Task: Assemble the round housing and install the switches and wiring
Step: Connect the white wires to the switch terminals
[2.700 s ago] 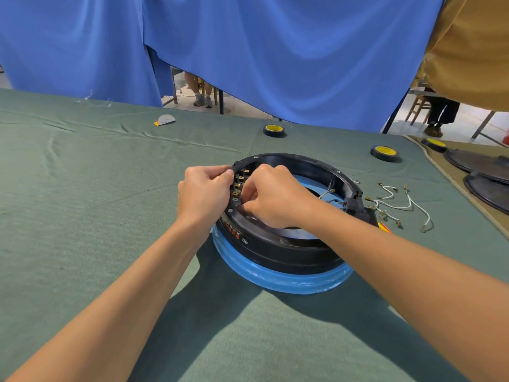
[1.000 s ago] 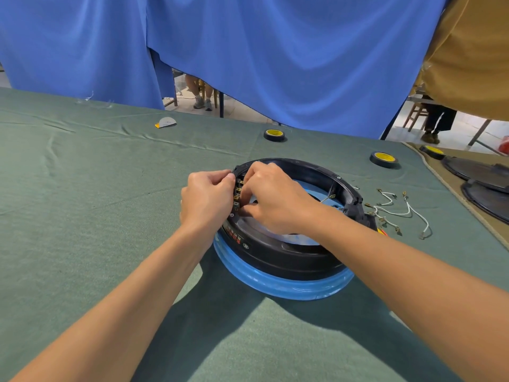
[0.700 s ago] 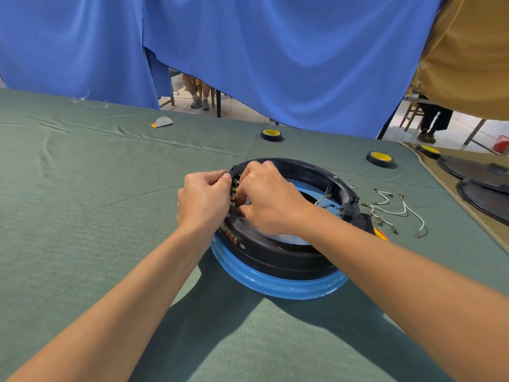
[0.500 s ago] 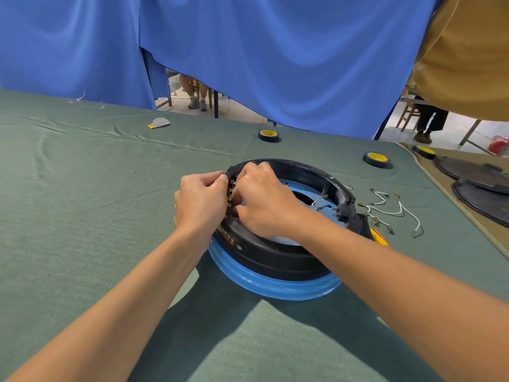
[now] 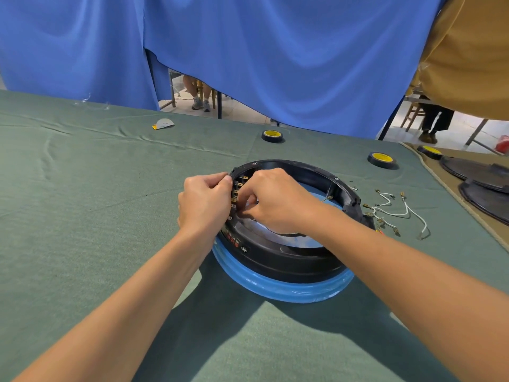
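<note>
the left hand [image 5: 203,202] curls its fingers on the outer left rim of the round housing [image 5: 275,260]. the right hand [image 5: 275,199] reaches inside that rim, fingertips pinched together at the brass terminals [image 5: 236,188]. the black housing sits on a blue base [image 5: 275,292], mid-table on a wrinkled green cloth [image 5: 82,202]. loose white wires [image 5: 396,213] lie just right of it, two tape rolls [image 5: 272,135] [image 5: 381,159] beyond. a blue curtain [image 5: 275,64] hangs behind the table, with chair legs and feet visible under its hem.
</note>
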The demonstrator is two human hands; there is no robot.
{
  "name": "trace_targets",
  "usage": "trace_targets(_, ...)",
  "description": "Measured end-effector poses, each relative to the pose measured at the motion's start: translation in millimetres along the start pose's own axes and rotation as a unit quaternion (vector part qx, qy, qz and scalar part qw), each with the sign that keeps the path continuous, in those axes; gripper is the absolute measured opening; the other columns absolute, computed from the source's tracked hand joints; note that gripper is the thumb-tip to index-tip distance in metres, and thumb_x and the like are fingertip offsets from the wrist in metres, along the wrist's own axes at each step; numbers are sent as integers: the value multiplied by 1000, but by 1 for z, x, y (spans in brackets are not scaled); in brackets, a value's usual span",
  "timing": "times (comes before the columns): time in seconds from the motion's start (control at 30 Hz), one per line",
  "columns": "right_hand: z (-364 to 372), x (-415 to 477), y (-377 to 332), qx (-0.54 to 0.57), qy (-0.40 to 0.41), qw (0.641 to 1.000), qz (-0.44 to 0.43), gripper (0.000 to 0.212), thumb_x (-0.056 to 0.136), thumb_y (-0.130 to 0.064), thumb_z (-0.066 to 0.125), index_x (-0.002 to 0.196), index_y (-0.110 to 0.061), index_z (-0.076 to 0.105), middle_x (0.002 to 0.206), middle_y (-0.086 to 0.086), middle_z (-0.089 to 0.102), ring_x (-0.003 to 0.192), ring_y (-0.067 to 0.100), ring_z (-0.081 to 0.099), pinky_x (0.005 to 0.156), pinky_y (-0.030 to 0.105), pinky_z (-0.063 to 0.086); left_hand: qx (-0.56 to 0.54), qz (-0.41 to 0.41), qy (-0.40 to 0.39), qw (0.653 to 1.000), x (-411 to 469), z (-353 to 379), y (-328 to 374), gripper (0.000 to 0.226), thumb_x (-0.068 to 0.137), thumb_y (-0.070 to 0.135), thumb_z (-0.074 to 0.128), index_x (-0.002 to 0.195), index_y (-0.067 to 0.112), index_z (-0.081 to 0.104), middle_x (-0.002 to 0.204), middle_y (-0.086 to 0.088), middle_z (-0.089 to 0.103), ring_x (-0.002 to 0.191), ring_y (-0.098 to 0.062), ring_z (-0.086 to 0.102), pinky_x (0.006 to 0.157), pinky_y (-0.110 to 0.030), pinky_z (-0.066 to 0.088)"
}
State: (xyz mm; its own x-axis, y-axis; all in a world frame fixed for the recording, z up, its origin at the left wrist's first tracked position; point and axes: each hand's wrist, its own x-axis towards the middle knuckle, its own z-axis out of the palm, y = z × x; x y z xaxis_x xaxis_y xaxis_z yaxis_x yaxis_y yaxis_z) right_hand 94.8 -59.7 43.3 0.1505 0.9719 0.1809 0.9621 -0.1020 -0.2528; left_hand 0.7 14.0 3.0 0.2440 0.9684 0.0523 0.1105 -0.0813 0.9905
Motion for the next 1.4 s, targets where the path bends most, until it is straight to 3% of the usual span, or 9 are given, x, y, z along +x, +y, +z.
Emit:
trace_targets(0.2,8,2,-1,16,13,999,27,11,86,-11,67,89,-18,75,87,6,67,84,27,61,73,42,54,3,-2,9,1000,-1,0,0,30,72,42,58,96,33,74,99,6,74,100,-20,67,93,-46,53)
trace_targets(0.37,6,2,-1,28,-10,999,22,8,86,-12,67,87,-17,72,83,4,63,80,23,58,67,34,49,22,10,7,1000,-1,-1,-1,14,85,32,62,92,35,73,92,6,74,96,-20,68,91,-45,54)
trace_targets(0.53,-9,3,17,70,31,992,98,13,86,-13,67,84,-24,74,87,-3,69,91,18,63,82,37,54,95,32,34,994,-1,-6,2,24,87,34,63,106,25,76,98,2,75,100,-21,67,94,-42,52)
trace_targets(0.63,-13,7,32,71,52,983,159,18,87,-10,64,79,-25,70,91,0,68,93,22,62,83,40,55,84,35,32,995,-2,-5,4,26,86,31,66,108,22,75,101,4,75,100,-16,67,94,-32,50)
trace_targets(0.73,-9,15,36,90,39,981,170,7,88,-17,68,87,-22,73,99,3,70,97,22,62,85,38,54,59,52,14,997,-3,-2,4,31,87,22,66,116,15,71,110,3,73,104,-9,66,99,-29,49)
trace_targets(0.87,-2,28,32,96,8,981,168,9,88,-20,70,94,-18,75,100,7,71,98,23,63,88,39,54,31,55,-35,997,4,-1,2,39,90,9,59,129,8,62,126,0,66,117,-9,60,108,-34,43)
trace_targets(1.2,4,39,32,138,-19,976,170,14,89,-6,62,91,-9,76,93,7,71,93,21,65,84,35,56,27,61,-61,996,16,-2,-3,34,91,8,58,124,11,66,118,-3,70,113,-13,63,105,-38,47)
trace_targets(1.4,4,43,29,132,-22,973,189,18,88,1,56,88,0,75,92,17,72,90,28,67,81,48,57,42,79,-52,995,16,-2,-4,33,91,10,58,122,13,68,117,0,71,113,-13,63,104,-38,48)
